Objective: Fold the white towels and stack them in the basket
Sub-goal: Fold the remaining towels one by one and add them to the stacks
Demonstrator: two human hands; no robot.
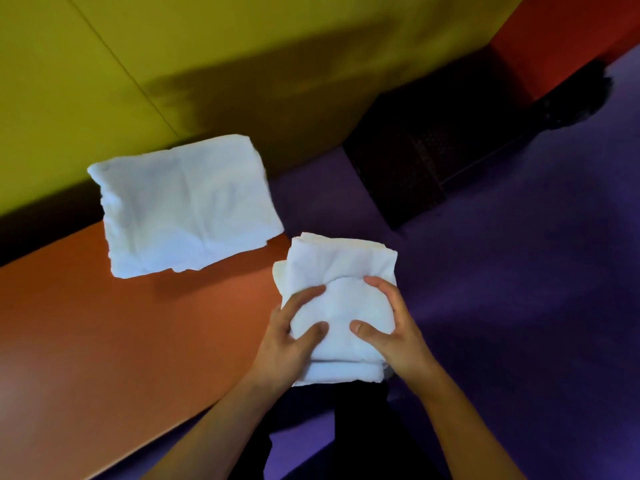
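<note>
A folded white towel (341,268) is held between both hands at the right end of the orange table (104,341), partly past its edge over the floor. My left hand (287,337) grips its left side, thumb on top. My right hand (391,327) grips its right side, thumb on top too. A second white towel (187,206), folded into a larger rectangle, lies on the table's far part. The dark basket (426,161) stands on the floor beyond the table's end, its inside too dark to make out.
A yellow wall (173,64) runs behind the table and a red wall (561,32) meets it at the far right. Purple floor (519,271) spreads right of the table. A dark object (571,98) sits near the red wall.
</note>
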